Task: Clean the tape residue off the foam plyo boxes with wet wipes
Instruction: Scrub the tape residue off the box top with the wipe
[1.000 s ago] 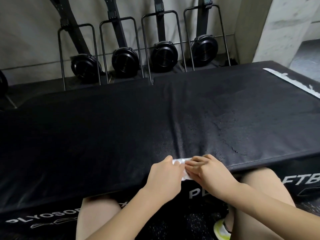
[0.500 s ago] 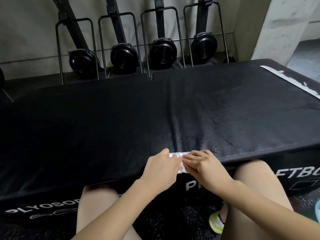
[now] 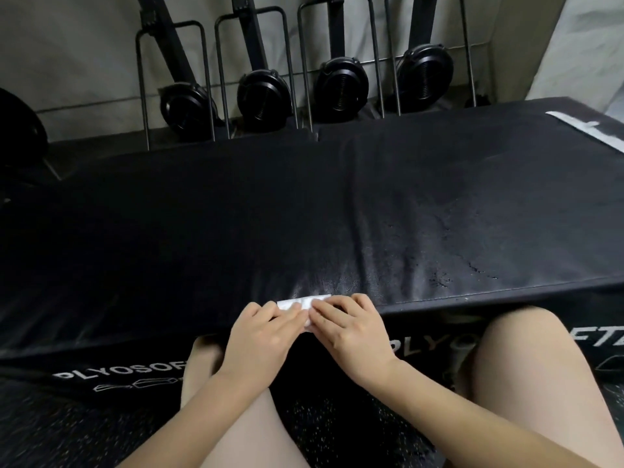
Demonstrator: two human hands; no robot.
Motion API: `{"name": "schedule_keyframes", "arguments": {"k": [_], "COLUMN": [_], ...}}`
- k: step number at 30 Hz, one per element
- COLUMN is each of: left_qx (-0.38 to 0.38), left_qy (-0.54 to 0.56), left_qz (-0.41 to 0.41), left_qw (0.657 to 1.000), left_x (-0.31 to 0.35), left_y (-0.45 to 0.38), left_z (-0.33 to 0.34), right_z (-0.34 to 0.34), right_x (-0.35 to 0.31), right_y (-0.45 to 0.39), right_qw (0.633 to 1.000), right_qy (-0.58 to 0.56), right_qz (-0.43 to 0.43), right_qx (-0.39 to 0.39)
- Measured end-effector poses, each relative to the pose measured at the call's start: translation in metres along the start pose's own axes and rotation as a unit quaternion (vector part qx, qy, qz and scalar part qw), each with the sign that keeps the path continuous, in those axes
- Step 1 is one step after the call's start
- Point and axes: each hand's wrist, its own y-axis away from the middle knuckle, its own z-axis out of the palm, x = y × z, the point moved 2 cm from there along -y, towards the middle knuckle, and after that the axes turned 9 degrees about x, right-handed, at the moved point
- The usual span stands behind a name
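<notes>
the wet wipe (image 3: pixel 303 304) is lying folded over the near edge of the foam plyo box (image 3: pixel 304 211), roughly at the middle of that edge, with part of it draping down the front face. the left hand (image 3: pixel 261 336) and the right hand (image 3: pixel 351 327) are meeting over it, fingers curled and pinching the wipe from either side, fingertips nearly touching. the person appears to be folding or bunching the wipe into a firmer pad. to do this well, a compact pad with a fresh damp face outward is going to scrub better than a loose sheet, and pressing it flat on the vinyl is going to keep it from rolling off the edge. the top around the near edge is looking glossy, probably damp. a white tape residue strip (image 3: pixel 589 128) is sitting well apart at the far right corner, likely needing attention yet. black fan units in wire racks (image 3: pixel 263 96) are standing beyond the far edge.
</notes>
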Motion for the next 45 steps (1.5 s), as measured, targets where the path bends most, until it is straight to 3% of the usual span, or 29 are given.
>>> {"name": "schedule_keyframes", "arguments": {"k": [8, 17, 26, 30, 35, 38, 40, 42, 45], "left_qx": [0.065, -0.007, -0.14, -0.209, -0.227, -0.214, -0.274, -0.291, -0.278], "left_qy": [0.07, 0.081, 0.062, 0.066, 0.085, 0.119, 0.085, 0.022, 0.009], "left_qz": [0.03, 0.028, 0.002, -0.041, -0.09, -0.078, -0.029, 0.044, 0.046], "left_qw": [0.995, 0.996, 0.988, 0.975, 0.966, 0.966, 0.958, 0.956, 0.959], "left_x": [0.041, 0.143, 0.106, 0.083, 0.07, 0.078, 0.077, 0.073, 0.072], "left_y": [-0.012, -0.078, -0.089, -0.125, -0.139, -0.112, -0.096, -0.091, -0.102], "left_z": [0.039, 0.082, 0.079, 0.087, 0.099, 0.084, 0.074, 0.072, 0.067], "right_z": [-0.034, -0.113, -0.084, -0.049, -0.033, -0.063, -0.078, -0.082, -0.071], "right_x": [0.044, 0.135, 0.13, 0.156, 0.171, 0.154, 0.145, 0.141, 0.136], "right_y": [0.018, 0.045, 0.017, -0.012, -0.024, -0.007, 0.007, 0.014, 0.009], "right_qw": [0.997, 0.986, 0.978, 0.956, 0.941, 0.952, 0.945, 0.937, 0.93], "right_qy": [0.028, 0.09, 0.066, 0.09, 0.105, 0.039, 0.025, 0.048, 0.099], "right_qz": [-0.044, -0.053, 0.015, 0.066, 0.095, 0.103, 0.1, 0.07, 0.053], "right_qx": [-0.049, -0.127, -0.197, -0.27, -0.308, -0.284, -0.309, -0.338, -0.35]}}
